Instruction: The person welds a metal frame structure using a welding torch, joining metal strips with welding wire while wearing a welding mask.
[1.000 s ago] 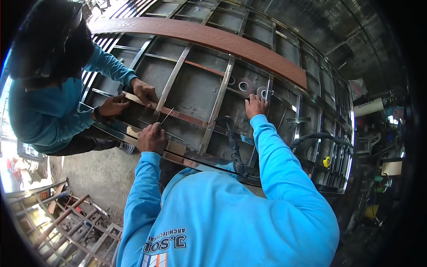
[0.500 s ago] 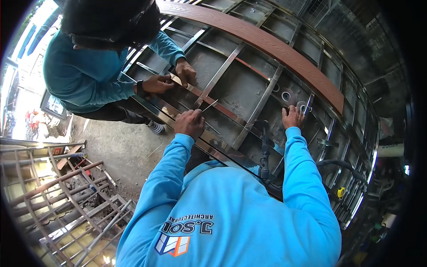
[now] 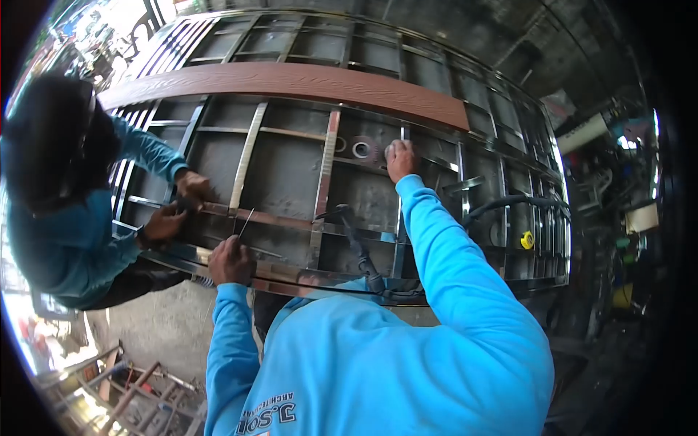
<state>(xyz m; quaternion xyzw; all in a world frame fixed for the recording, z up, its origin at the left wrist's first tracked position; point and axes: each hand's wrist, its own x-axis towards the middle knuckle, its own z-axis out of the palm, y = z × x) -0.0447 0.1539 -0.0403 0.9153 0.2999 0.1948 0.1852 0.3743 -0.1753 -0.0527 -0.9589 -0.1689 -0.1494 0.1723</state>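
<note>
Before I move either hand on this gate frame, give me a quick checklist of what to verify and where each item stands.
1. Left hand has a firm grip on the thin rod: ok, fist closed around it.
2. Right hand is steady on the metal frame, next to the discs: ok.
3. Co-worker's hands are clear of the rod tip: not ok, they sit close by on the same flat bar.
4. Torch cable is free of both sleeves: cannot tell.
5. Wood-look plank lies flat across the frame: ok.
</note>
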